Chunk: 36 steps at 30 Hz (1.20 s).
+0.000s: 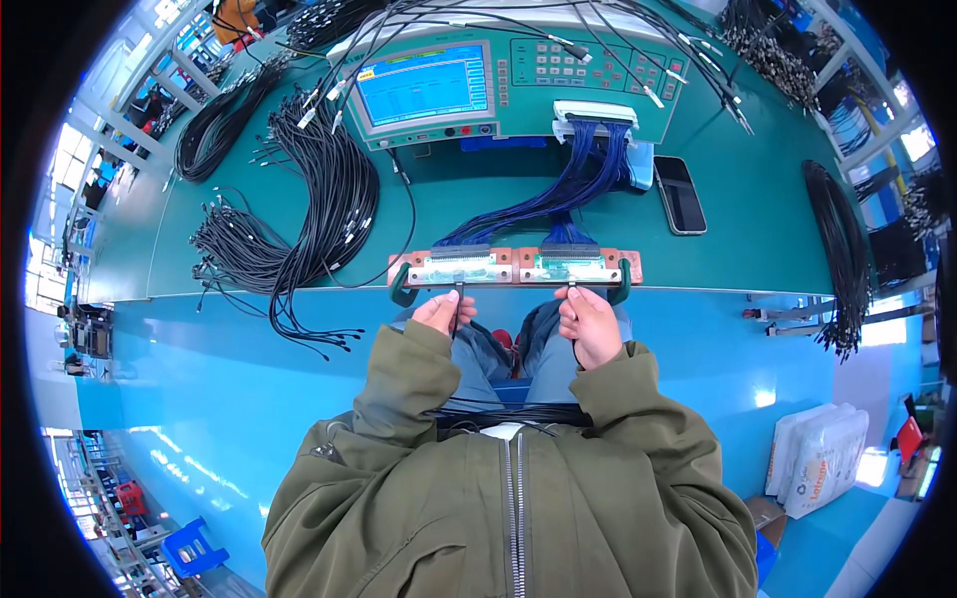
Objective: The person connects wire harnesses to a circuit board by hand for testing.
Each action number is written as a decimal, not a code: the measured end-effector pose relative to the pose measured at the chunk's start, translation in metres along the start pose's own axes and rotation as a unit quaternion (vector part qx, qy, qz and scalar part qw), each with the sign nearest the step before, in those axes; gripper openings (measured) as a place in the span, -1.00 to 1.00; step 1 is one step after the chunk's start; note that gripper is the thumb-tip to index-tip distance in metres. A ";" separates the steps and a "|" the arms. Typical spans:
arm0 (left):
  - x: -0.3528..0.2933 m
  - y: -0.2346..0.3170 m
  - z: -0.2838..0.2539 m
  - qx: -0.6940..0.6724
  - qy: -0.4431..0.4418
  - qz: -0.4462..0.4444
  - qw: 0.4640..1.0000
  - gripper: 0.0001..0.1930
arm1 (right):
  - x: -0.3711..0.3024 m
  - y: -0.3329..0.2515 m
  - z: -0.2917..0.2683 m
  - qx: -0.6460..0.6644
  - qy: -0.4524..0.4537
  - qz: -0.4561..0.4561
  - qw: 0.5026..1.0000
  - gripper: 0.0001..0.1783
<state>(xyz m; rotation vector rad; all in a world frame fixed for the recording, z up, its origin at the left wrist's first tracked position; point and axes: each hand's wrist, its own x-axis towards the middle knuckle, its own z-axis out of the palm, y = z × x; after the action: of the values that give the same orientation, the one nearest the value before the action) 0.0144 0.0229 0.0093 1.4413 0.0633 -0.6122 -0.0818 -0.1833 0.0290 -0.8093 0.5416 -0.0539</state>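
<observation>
My left hand (436, 312) pinches one end of a thin black cable (458, 317), its plug at the front of the left green circuit board (461, 267). With thumb and fingers, my right hand (593, 327) grips another black cable end at the right green board (568, 267). Whether either plug is fully seated, I cannot tell. Both boards are mounted on a copper-coloured test fixture (632, 261) at the table's front edge, with a dark green clamp at each side. Blue ribbon wires (528, 211) run from the fixture to a connector on the green tester (518, 80).
A large bundle of black cables (339, 189) lies left of the fixture. More bundles rest at the far left and on the right edge (835, 249). A phone (681, 196) lies right of the tester. Loose cables hang over the tester, and black cable crosses my lap.
</observation>
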 end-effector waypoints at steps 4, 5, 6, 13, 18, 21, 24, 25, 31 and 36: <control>0.003 0.001 0.004 -0.041 -0.010 -0.011 0.999 -0.74 | 0.004 -0.003 -0.001 0.030 0.003 0.013 0.999 -0.79; 0.002 0.002 0.006 -0.051 -0.008 -0.012 0.999 -0.75 | 0.004 -0.004 -0.001 0.033 0.004 0.016 0.999 -0.78; 0.002 0.002 0.006 -0.062 -0.006 -0.013 0.998 -0.76 | 0.004 -0.004 -0.001 0.036 0.003 0.019 0.999 -0.78; 0.005 0.001 -0.002 0.001 0.019 -0.031 0.999 -0.73 | 0.001 -0.019 -0.012 -0.186 0.017 -0.002 0.982 -0.77; 0.006 0.002 -0.008 0.028 0.045 -0.055 0.997 -0.72 | -0.014 -0.022 -0.032 -0.324 0.041 -0.065 0.943 -0.79; 0.007 0.001 -0.006 0.058 0.024 -0.057 0.996 -0.70 | -0.024 -0.028 -0.038 -0.350 0.028 -0.080 0.933 -0.81; 0.008 0.001 -0.003 0.054 0.033 -0.048 0.997 -0.69 | -0.029 -0.037 -0.038 -0.349 0.037 -0.088 0.932 -0.82; 0.008 0.001 -0.003 0.051 0.039 -0.043 0.997 -0.69 | -0.031 -0.040 -0.038 -0.350 0.041 -0.092 0.932 -0.82; 0.013 0.022 -0.034 -0.073 0.208 -0.051 0.974 -0.58 | -0.047 -0.058 -0.028 -0.311 0.045 -0.136 0.940 -0.83; 0.023 0.041 -0.079 -0.387 -0.082 -0.134 0.908 -0.58 | -0.064 -0.061 0.013 -0.243 -0.102 -0.084 0.961 -0.82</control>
<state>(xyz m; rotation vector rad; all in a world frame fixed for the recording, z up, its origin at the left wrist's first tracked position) 0.0763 0.0886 0.0255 0.6061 0.3397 -0.8139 -0.1213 -0.2012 0.1072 -1.3253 0.2880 0.0087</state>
